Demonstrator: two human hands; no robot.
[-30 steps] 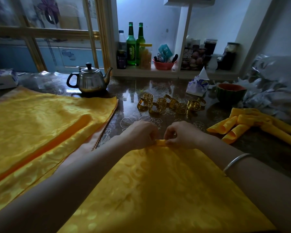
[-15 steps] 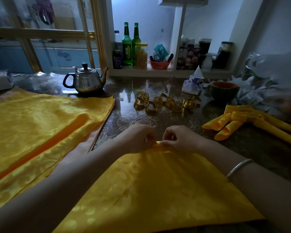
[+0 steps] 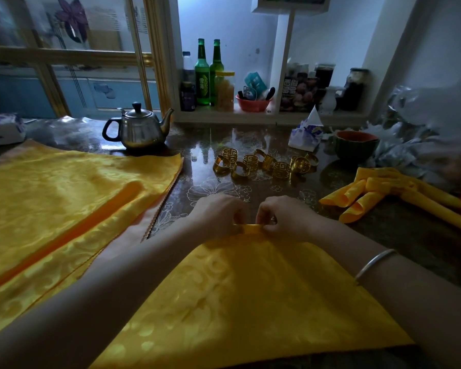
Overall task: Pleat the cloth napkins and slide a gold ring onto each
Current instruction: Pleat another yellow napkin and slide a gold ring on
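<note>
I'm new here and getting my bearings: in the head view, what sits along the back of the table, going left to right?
White packet → steel teapot → gold rings → tissue pack → green bowl with red inside → crumpled silvery wrap.

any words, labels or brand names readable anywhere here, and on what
Nothing here reads surely enough to quote.
Left green bottle: label with pale print, too blurred.
Dark packet: large white characters, too blurred to quote.
Teal packets in the red bowl: white marks, too small.
Tissue pack: purple pattern, no legible words.
</note>
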